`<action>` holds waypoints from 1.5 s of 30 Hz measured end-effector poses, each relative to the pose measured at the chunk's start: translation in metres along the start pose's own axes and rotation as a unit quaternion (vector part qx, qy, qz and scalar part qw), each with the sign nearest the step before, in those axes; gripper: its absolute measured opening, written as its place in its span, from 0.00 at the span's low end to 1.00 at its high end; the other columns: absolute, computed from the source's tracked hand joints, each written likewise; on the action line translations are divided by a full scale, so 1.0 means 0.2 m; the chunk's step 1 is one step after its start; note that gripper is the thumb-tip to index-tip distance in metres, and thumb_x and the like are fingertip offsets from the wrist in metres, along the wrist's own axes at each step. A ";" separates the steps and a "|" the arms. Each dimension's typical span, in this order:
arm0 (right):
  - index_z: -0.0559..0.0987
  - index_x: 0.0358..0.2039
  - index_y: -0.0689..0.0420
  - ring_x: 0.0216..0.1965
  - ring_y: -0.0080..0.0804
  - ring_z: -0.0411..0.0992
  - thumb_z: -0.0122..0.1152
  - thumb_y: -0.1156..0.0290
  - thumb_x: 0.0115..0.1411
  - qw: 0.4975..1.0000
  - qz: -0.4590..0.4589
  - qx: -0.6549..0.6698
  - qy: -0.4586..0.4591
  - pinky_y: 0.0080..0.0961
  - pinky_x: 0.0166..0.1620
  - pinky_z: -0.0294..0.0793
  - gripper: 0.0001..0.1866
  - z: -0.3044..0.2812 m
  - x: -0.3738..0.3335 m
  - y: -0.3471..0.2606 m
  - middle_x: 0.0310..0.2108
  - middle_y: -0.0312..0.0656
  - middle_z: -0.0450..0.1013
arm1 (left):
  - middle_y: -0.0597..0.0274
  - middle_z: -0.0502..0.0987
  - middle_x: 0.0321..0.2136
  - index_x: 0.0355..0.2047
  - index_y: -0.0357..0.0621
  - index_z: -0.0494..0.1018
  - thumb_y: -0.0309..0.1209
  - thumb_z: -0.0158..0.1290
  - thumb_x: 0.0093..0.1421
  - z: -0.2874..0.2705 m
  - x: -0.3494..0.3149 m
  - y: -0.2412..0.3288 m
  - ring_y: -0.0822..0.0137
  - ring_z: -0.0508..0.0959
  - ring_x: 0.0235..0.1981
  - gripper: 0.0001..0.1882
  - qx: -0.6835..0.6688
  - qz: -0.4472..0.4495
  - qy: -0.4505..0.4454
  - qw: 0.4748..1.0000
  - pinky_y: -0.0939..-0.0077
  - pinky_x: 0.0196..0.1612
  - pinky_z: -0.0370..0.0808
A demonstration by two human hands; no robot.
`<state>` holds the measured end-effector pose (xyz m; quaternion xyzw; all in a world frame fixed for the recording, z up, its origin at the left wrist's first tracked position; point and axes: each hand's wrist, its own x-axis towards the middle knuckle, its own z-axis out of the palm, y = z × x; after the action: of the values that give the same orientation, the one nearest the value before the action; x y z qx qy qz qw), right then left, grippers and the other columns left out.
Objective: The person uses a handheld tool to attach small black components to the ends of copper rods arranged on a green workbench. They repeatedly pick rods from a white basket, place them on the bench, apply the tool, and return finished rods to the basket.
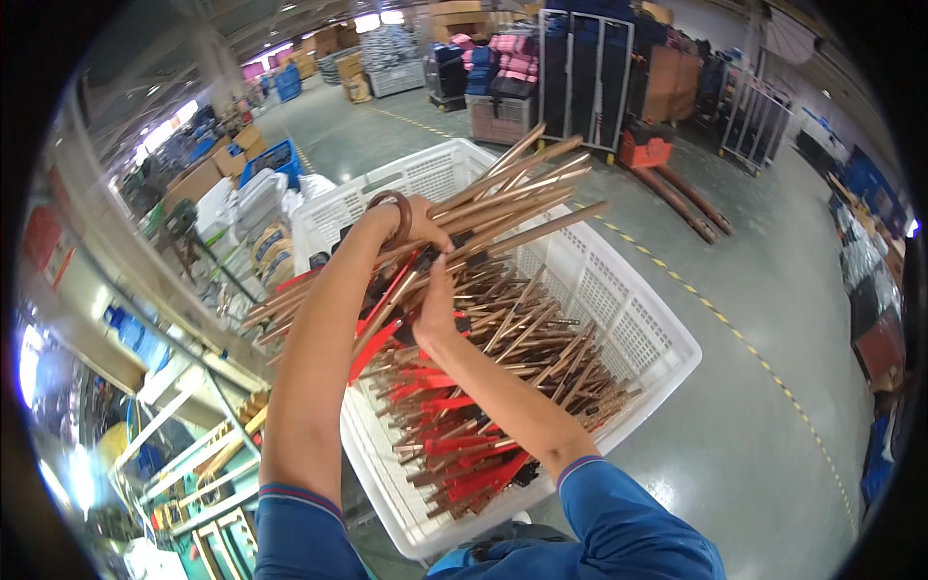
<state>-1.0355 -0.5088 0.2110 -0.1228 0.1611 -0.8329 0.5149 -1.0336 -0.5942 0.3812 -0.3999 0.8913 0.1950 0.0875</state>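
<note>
Just in front of you, a white perforated crate (599, 275) stands with its near edge close to your body, heaped with copper-coloured rods (541, 362); red strips (474, 474) and black pieces lie among them, mostly toward the left edge. Above the heap, your left hand (420, 222) is curled over a bundle of rods (512, 198), while your right hand (437, 314) grips its near side, fingers up, the two close together around its middle. The bundle slants, its lower ends reaching past the crate's left edge and its upper ends toward the far corner. To the crate's right, open grey floor (764, 435) runs along its edge, crossed by a yellow-and-black tape line (710, 304) passing near the right corner. Past the far edge, to the left, a blue bin (275, 164) sits among cartons and white bags. Farther right, an orange pallet truck (645, 152) rests with its forks on the floor, near a tall cage cart (587, 82) holding dark goods.
</note>
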 end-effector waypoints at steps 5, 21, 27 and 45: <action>0.71 0.35 0.50 0.26 0.22 0.64 0.44 0.43 0.63 0.986 0.099 -0.006 0.133 0.22 0.29 0.65 0.22 -0.18 0.31 0.26 0.27 0.30 0.69 | 0.49 0.77 0.43 0.45 0.40 0.74 0.52 0.65 0.34 0.22 0.48 -0.26 0.54 0.77 0.42 0.39 0.114 -0.036 -0.069 0.991 0.63 0.46 0.74; 0.72 0.48 0.59 0.46 0.52 0.69 0.52 0.55 0.55 0.426 0.052 -0.879 -0.209 0.44 0.47 0.69 0.25 -0.90 0.23 0.22 0.43 0.52 0.73 | 0.51 0.68 0.54 0.51 0.48 0.67 0.38 0.45 0.62 1.30 0.89 -0.61 0.52 0.69 0.54 0.18 -0.038 -0.076 -0.045 0.995 0.58 0.54 0.69; 0.69 0.48 0.60 0.51 0.49 0.65 0.68 0.63 0.45 0.397 -0.198 -0.891 -0.095 0.43 0.52 0.65 0.30 -1.14 0.49 -0.16 0.50 0.50 0.66 | 0.50 0.73 0.45 0.48 0.44 0.70 0.41 0.51 0.58 0.94 0.35 -0.60 0.51 0.72 0.49 0.21 0.091 -0.066 -0.013 0.994 0.63 0.52 0.70; 0.65 0.55 0.60 0.57 0.36 0.62 0.38 0.64 0.66 0.088 -0.173 -0.953 -0.234 0.30 0.63 0.54 0.20 -1.68 0.81 -0.43 0.55 0.44 0.65 | 0.55 0.60 0.60 0.60 0.55 0.61 0.51 0.56 0.53 1.49 -1.44 -0.02 0.52 0.57 0.63 0.36 0.048 -0.320 0.279 0.904 0.50 0.65 0.47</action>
<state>-1.3019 -0.5705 -0.0572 -0.7242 0.6659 0.0202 -0.1781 -0.8396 -0.2767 0.1989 -0.6971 0.7116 -0.0059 -0.0877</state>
